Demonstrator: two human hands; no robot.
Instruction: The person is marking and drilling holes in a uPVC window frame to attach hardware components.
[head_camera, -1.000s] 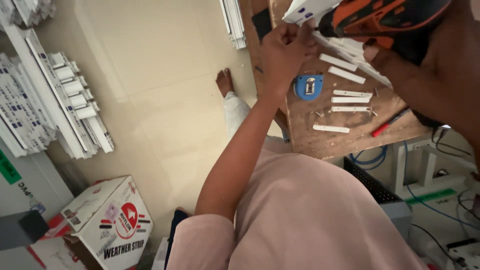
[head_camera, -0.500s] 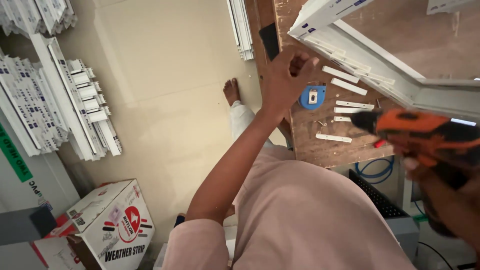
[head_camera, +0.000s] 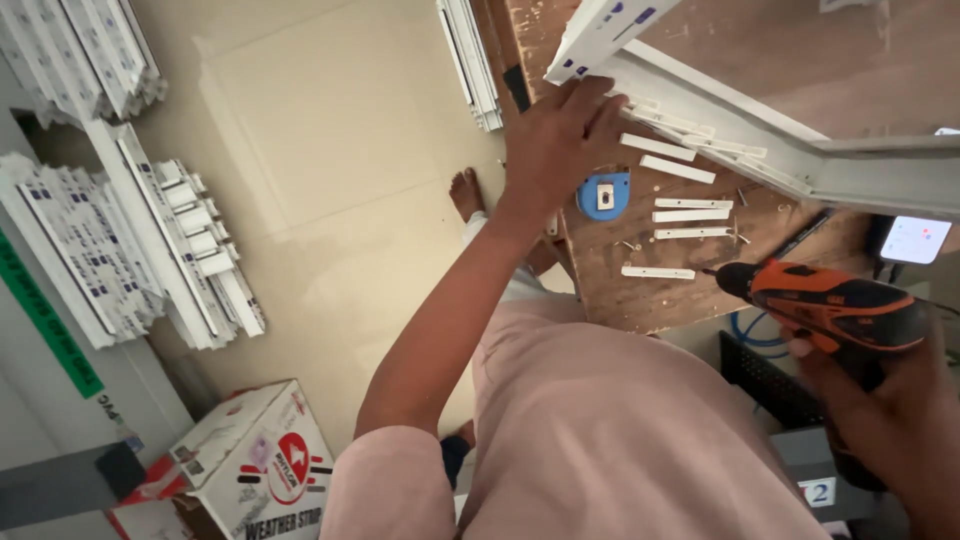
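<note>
My left hand (head_camera: 562, 135) rests flat on the corner of a white window-frame profile (head_camera: 760, 140) that lies across the wooden workbench (head_camera: 620, 290). My right hand (head_camera: 880, 400) grips an orange and black cordless drill (head_camera: 830, 305) at the lower right, its bit pointing left over the bench edge, apart from the frame. Several short white plastic strips (head_camera: 685, 210) and a round blue tape measure (head_camera: 603, 194) lie on the bench just below my left hand.
Stacks of white profiles (head_camera: 120, 230) lie on the beige floor at left, and more (head_camera: 470, 60) beside the bench. A cardboard box (head_camera: 250, 465) stands at the lower left. A phone (head_camera: 915, 240) sits on the bench at right. My bare foot (head_camera: 465, 195) is on the floor.
The drill in my right hand came down from beside the frame to the lower right. My left hand stays on the frame corner; the view shifted, showing more of the frame.
</note>
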